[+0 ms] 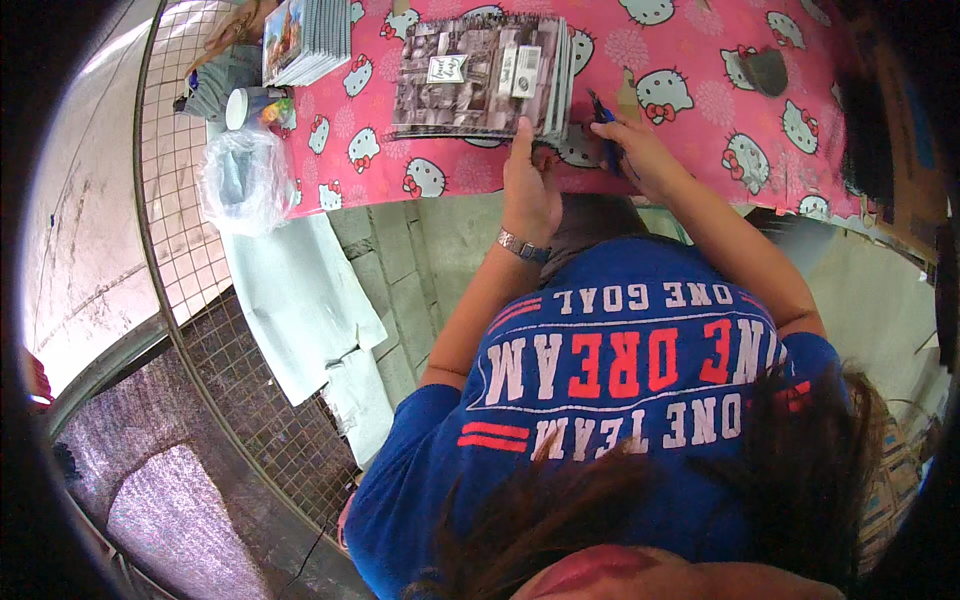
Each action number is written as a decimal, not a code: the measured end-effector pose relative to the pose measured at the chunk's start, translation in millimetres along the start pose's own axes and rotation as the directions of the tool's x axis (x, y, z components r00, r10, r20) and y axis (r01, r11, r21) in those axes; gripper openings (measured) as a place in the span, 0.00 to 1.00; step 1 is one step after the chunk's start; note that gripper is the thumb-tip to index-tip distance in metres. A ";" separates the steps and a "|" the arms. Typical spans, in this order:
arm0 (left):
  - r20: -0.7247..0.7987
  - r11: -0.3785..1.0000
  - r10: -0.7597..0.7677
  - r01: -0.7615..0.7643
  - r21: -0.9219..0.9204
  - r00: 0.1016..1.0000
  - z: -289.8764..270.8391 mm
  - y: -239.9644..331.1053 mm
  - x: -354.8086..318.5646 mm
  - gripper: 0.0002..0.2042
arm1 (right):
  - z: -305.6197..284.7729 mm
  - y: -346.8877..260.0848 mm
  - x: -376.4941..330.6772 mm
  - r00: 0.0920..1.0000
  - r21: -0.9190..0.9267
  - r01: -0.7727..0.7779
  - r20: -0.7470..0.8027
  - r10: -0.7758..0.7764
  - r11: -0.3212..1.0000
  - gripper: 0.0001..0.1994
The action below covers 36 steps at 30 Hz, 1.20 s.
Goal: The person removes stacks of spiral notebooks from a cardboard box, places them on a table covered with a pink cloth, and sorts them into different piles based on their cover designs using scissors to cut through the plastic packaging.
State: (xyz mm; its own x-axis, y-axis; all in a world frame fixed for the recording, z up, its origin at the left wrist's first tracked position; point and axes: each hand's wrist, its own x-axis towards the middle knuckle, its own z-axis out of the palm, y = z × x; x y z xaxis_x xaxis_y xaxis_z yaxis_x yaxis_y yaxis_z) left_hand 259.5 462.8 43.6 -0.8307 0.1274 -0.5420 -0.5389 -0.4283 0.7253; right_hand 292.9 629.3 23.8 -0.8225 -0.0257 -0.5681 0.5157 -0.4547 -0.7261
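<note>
A stack of spiral notebooks [470, 85] with a grey photo-collage cover lies on the pink cartoon-cat tablecloth [640, 150]. My left hand [532, 190], a metal watch on its wrist, is at the stack's near right corner. Its thumb lies against the top cover's edge, and its other fingers curl mostly out of sight. Just right of the stack, my right hand [640, 150] is closed around blue-handled pliers [606, 135]. Their dark, narrow tip points away from me, apart from the notebooks; the jaws are too small to read clearly.
Another notebook stack [310, 45] stands at the far left. Near it are a white-lidded jar [250, 108] and a container lined with clear plastic [243, 180]. A dark oval object [768, 73] lies at the right. Wire mesh [190, 190] runs along the left side.
</note>
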 end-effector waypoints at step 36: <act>0.223 0.991 -0.101 0.079 0.104 0.970 -69.0 22.7 -7.1 0.44 | 60.2 -18.1 30.8 0.884 0.010 0.316 0.360 -0.298 0.949 0.12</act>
State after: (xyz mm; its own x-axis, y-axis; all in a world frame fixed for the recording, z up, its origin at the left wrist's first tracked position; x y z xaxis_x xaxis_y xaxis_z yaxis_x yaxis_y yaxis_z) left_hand 262.9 390.4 34.6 -0.7822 0.3660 -0.5042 -0.6147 -0.3215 0.7202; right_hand 243.8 583.2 42.8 -0.9671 -0.2079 -0.1467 0.2275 -0.4483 -0.8645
